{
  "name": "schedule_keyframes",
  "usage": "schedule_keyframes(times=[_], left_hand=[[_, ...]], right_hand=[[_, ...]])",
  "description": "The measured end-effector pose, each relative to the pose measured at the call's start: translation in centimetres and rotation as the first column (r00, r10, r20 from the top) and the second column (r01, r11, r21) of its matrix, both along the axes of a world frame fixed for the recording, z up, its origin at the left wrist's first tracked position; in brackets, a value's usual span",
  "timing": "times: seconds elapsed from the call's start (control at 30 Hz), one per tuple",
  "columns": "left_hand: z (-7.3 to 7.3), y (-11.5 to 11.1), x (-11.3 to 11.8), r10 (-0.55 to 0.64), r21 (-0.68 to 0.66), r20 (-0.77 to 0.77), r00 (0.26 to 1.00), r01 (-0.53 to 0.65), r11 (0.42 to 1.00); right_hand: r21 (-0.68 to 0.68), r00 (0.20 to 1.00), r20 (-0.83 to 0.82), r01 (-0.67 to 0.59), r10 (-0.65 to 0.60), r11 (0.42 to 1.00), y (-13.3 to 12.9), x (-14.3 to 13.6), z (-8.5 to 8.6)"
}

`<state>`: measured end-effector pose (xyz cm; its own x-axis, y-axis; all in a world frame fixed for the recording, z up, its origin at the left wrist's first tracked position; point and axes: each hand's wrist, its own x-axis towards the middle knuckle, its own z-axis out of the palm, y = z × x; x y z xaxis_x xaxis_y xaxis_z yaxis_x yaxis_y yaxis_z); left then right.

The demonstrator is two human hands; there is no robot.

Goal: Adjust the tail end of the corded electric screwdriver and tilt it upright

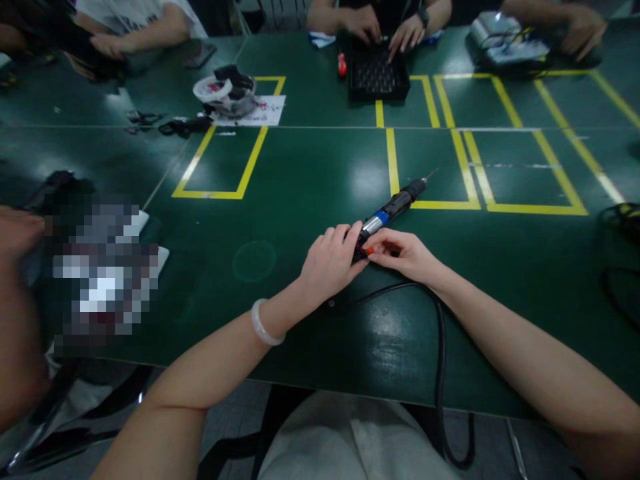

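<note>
An electric screwdriver [384, 217] with a black, silver and blue body lies slantwise on the green table, its thin bit pointing away to the right. My left hand [332, 260] is wrapped over its near end. At that same end my right hand [400, 252] pinches a small orange-red part [369, 251], partly hidden by the fingers; I cannot tell its kind. A black cable [440, 347] runs from near my hands over the table's front edge.
Yellow tape [207, 195] marks rectangles on the table. Across it, a person's hands work at a black tray [379, 90] beside a red-handled tool [342, 65]. A tub [227, 93] stands back left on paper. More cables [625, 220] lie at the right edge.
</note>
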<state>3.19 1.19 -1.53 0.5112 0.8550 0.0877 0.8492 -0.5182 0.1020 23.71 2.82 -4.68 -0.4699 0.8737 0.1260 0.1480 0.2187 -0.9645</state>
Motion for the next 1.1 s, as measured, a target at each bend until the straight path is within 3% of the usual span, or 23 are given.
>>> schedule_keyframes(times=[0.23, 1.1], left_hand=[[-0.37, 0.13, -0.18, -0.007, 0.023, -0.007, 1.000, 0.007, 1.000], [-0.56, 0.22, -0.13, -0.009, 0.035, -0.004, 1.000, 0.009, 0.999]], right_hand=[[0.063, 0.996, 0.086, -0.028, 0.023, 0.998, -0.12, 0.10, 0.44], [0.252, 0.993, 0.119, -0.036, 0.006, 0.967, -0.25, 0.22, 0.69]])
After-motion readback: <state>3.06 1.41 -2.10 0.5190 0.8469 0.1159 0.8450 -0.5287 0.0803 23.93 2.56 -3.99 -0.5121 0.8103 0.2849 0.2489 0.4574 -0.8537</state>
